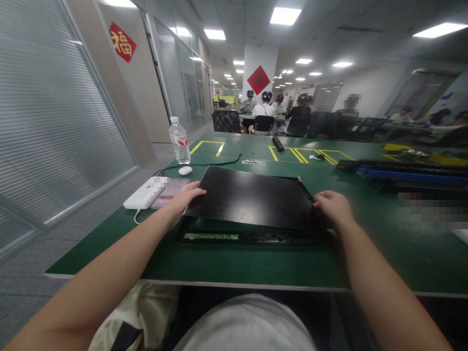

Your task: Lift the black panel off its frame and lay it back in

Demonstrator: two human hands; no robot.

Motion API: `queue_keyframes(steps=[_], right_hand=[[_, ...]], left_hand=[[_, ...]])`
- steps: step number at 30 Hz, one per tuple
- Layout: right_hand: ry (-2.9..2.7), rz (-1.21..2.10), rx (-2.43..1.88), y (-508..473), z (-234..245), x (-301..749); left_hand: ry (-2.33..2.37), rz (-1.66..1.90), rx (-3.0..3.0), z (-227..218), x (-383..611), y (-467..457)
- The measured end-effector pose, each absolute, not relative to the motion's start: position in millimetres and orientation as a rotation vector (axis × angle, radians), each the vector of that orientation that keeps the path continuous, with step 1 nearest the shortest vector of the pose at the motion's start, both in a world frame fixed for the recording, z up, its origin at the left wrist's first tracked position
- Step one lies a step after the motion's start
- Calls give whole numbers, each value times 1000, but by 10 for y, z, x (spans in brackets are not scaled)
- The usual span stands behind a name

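A flat, dark, glossy display panel [252, 197] lies tilted over a thin black frame [281, 238], its left side raised. My left hand [185, 197] is closed on the panel's left edge, thumb on top and fingers underneath. At the right, my right hand [333, 207] pinches the frame's right side, close to the panel's edge; whether it also touches the panel I cannot tell. Along the near side of the frame, a green circuit strip [211, 237] shows below the panel. Most of the frame's far side is hidden by the panel.
On the green table [109, 248], a white power bank [144, 192], a phone [170, 192], a white oval case [185, 170] and a water bottle [180, 141] stand left. Black and blue strips [395, 175] lie right. Several people sit at tables behind.
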State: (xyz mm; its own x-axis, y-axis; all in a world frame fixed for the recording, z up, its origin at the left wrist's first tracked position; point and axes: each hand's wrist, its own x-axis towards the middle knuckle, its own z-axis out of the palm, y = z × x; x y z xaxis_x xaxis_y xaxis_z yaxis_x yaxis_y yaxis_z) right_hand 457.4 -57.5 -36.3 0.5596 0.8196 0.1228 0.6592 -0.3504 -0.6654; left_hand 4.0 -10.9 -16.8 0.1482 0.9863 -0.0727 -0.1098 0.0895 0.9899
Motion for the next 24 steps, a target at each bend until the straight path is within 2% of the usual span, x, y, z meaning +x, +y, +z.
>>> queue_keyframes(steps=[24], right_hand=[[-1164, 345, -2089, -606, -333, 4517]], left_hand=[[1036, 1040, 1069, -224, 6, -54]])
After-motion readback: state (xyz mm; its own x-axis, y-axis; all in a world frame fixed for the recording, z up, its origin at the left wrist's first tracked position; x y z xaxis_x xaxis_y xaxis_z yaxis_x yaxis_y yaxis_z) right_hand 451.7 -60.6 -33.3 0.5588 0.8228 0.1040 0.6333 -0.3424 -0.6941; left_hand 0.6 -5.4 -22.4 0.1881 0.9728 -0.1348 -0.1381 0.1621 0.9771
